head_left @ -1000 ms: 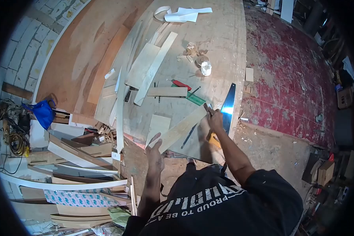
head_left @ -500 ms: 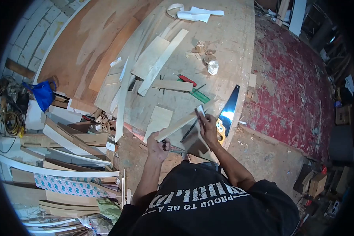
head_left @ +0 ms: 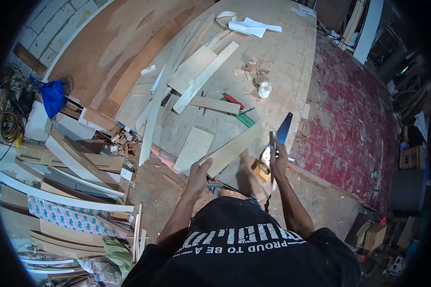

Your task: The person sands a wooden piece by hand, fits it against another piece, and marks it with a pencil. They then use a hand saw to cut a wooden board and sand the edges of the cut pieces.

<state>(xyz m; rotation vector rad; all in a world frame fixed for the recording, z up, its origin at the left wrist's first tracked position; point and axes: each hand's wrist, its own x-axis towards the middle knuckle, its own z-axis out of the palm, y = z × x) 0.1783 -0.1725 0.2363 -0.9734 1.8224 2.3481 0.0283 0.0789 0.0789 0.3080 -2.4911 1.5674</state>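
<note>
My left hand (head_left: 198, 174) is closed on the near end of a flat strip of plywood (head_left: 238, 147), which slants away to the right over the workbench. My right hand (head_left: 278, 159) is wrapped round a slim hammer-like tool (head_left: 273, 136) with a pale metal end pointing up; the fingers hide much of it. Just behind that hand lies a handsaw (head_left: 284, 128) with a dark blade and yellow handle, partly covered by the hand. A rectangular plywood piece (head_left: 195, 148) rests beyond my left hand.
On the workbench (head_left: 292, 62) are stacked boards (head_left: 194, 69), a red-handled tool (head_left: 233, 100), a green tool (head_left: 245, 119), a foil-topped cup (head_left: 263, 88) and white paper (head_left: 256, 27). Wood offcuts (head_left: 81, 177) crowd the left side. Red tiled flooring (head_left: 340, 134) lies right.
My right hand has moved right with the tool, away from the plywood strip and over the saw handle. The strip now lies lower and flatter, its broad face showing. The view has shifted slightly.
</note>
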